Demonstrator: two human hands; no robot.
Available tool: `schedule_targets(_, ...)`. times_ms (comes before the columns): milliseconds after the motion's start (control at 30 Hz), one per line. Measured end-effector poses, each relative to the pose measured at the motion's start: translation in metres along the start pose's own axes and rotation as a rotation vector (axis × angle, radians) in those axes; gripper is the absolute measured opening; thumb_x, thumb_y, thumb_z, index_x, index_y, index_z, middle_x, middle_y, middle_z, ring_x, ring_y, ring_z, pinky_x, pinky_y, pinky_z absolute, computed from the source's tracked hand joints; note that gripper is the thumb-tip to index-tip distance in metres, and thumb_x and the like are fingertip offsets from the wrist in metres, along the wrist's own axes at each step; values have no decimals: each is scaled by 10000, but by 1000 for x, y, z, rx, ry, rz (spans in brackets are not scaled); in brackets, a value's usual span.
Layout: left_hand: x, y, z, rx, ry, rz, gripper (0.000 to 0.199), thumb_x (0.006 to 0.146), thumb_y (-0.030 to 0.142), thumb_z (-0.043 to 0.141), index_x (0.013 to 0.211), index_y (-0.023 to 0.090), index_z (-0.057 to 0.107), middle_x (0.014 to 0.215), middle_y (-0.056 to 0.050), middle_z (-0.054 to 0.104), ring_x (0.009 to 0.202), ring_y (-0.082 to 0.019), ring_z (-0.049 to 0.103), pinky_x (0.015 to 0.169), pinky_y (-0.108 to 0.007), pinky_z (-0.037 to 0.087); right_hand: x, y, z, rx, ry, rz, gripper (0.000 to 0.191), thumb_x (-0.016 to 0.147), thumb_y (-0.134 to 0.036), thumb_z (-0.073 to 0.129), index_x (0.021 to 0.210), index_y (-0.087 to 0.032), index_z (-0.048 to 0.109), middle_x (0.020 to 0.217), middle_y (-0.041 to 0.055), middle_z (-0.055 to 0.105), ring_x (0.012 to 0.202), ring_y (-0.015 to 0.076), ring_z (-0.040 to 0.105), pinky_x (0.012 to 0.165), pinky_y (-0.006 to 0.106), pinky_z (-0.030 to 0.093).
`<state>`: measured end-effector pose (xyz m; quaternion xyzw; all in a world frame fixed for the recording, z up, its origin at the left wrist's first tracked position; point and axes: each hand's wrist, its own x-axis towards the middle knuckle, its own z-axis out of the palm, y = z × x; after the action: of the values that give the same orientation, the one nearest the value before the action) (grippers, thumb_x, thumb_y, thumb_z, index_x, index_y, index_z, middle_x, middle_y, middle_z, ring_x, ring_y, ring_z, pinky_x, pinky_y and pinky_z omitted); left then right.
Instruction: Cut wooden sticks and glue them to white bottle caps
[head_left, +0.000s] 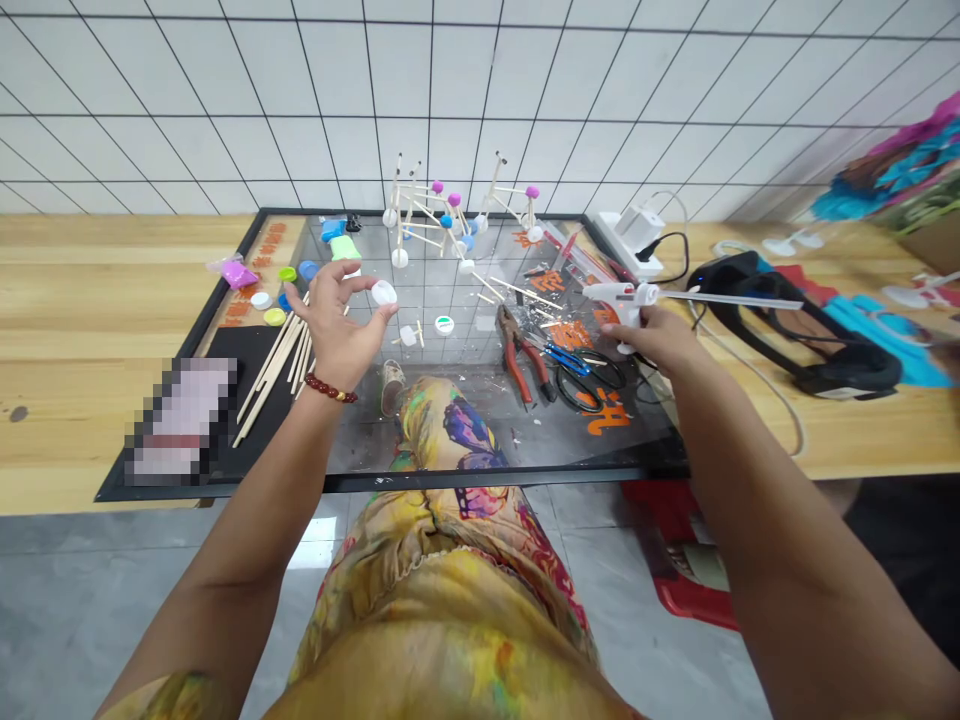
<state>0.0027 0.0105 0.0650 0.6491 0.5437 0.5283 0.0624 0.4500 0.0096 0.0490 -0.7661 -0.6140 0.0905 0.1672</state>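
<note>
Between the thumb and forefinger of my left hand is a white bottle cap, held above the black-framed glass board. My right hand is closed round a white hot glue gun, whose long glue stick sticks out to the right and whose nozzle points left. Beneath the cap, a small piece of joined wooden sticks lies by a white cap with a green mark. Bicycle-like stick models with white caps and coloured balls stand at the back.
Red-handled pliers and scissors lie near my right hand. Loose wooden sticks and coloured caps are at the left. A power strip, cables and a black headset occupy the right. A tiled wall stands behind.
</note>
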Motion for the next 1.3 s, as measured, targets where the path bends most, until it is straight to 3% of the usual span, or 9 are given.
schedule_targets(133, 1, -3, 0, 8, 28, 4, 617, 713, 682, 756, 1151, 307, 536, 1116, -12, 779, 1352, -325, 580, 1309, -668, 49, -39, -29, -29, -366, -123, 95, 335, 890, -425, 673, 989, -113, 748, 1070, 270, 754, 941, 355, 690, 736, 410, 444)
schedule_targets(200, 1, -4, 1, 8, 28, 3, 609, 722, 666, 758, 1161, 306, 537, 1115, -11, 778, 1365, -330, 571, 1304, -681, 14, -62, -55, -35, -412, -100, 125, 342, 932, -436, 607, 1063, -168, 774, 1054, 206, 779, 979, 371, 704, 725, 411, 458)
schedule_targets(300, 0, -5, 1, 18, 29, 10, 569, 727, 546, 792, 1177, 317, 530, 1139, -14, 774, 1385, -326, 560, 1306, -684, -42, -82, -102, -27, -203, -4, -172, 267, 929, -328, 591, 1083, -232, 786, 1066, 117, 792, 992, 303, 721, 834, 383, 507)
schedule_targets(467, -1, -12, 3, 51, 43, 13, 586, 751, 486, 777, 1245, 340, 497, 1165, -34, 774, 1392, -303, 570, 1322, -658, -11, -59, -174, 13, -31, -113, -624, 257, 934, -271, 571, 1071, -239, 786, 1121, 95, 772, 1033, 296, 706, 893, 400, 512)
schedule_targets(733, 0, -17, 3, 125, 42, 14, 645, 835, 722, 572, 1282, 260, 511, 1266, -48, 753, 1528, -263, 421, 1320, -630, -1, -30, -232, 55, -45, -214, -896, 559, 860, -282, 713, 1391, -130, 629, 1383, 191, 640, 1274, 372, 580, 1056, 495, 452)
schedule_targets(933, 2, -16, 2, 127, 53, 5, 591, 863, 704, 540, 1264, 270, 550, 1195, -7, 775, 1611, -225, 255, 1330, -575, -76, -40, -270, 60, -299, -257, -936, 460, 847, -323, 700, 1258, -118, 723, 1282, 219, 662, 1203, 425, 572, 965, 517, 452)
schedule_targets(1133, 2, -14, 2, 127, 72, -11, 595, 858, 709, 573, 1264, 275, 554, 1257, -7, 752, 1612, -236, 253, 1348, -555, -68, -30, -273, 59, -191, -245, -917, 269, 853, -185, 618, 1041, -139, 805, 1072, 170, 726, 1046, 330, 655, 893, 428, 491)
schedule_targets(1233, 2, -14, -2, 121, 63, -38, 608, 891, 706, 544, 1315, 271, 504, 1315, -17, 727, 1616, -245, 242, 1341, -608, -19, -27, -243, 32, 98, -132, -743, 197, 875, -199, 585, 886, -180, 781, 958, 116, 728, 920, 266, 674, 866, 409, 511)
schedule_targets(1300, 3, -16, -6, 115, 124, -43, 581, 926, 605, 568, 1381, 278, 414, 1360, -37, 705, 1571, -237, 355, 1329, -630, 96, -30, -214, 5, 372, 43, -524, 203, 921, -368, 607, 816, -248, 733, 848, 57, 690, 804, 245, 649, 749, 406, 506)
